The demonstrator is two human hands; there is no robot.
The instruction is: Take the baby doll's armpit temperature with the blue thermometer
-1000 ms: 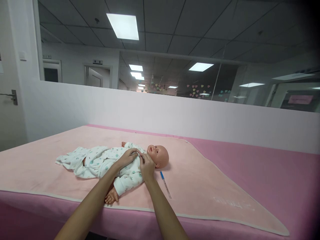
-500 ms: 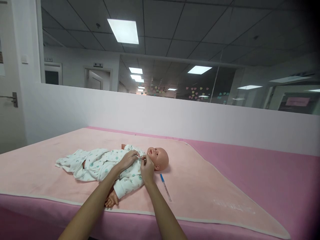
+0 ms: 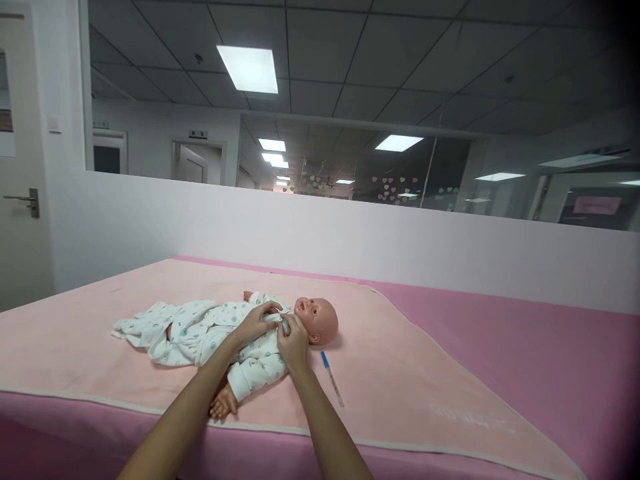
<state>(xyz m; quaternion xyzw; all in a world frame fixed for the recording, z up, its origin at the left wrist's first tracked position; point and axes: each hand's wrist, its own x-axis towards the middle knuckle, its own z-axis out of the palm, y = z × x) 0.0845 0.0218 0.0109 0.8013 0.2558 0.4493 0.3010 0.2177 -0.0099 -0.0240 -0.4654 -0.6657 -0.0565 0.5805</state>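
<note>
A baby doll (image 3: 324, 317) lies on its back with its head to the right. It wears a white patterned romper (image 3: 260, 367), whose legs stretch out flat to the left. At the romper's chest, just below the doll's chin, my left hand (image 3: 257, 321) pinches the cloth with bent fingers. Close against it, my right hand (image 3: 294, 339) is closed on the same part of the romper near the collar. A bit of cloth shows between the fingertips; whether there is a fastener in it I cannot tell.
A clear thermometer-like stick with a blue cap (image 3: 333, 379) lies right of the doll. Beneath is a peach blanket (image 3: 410, 380) over a pink padded surface (image 3: 475, 327). Behind it rises a white low wall (image 3: 350, 233) with glass above. A door (image 3: 20, 220) stands at the far left.
My fingers have shifted slightly on the romper's collar, and more cloth now shows between them. The doll and the stick stay in place; the view has tilted up a little.
</note>
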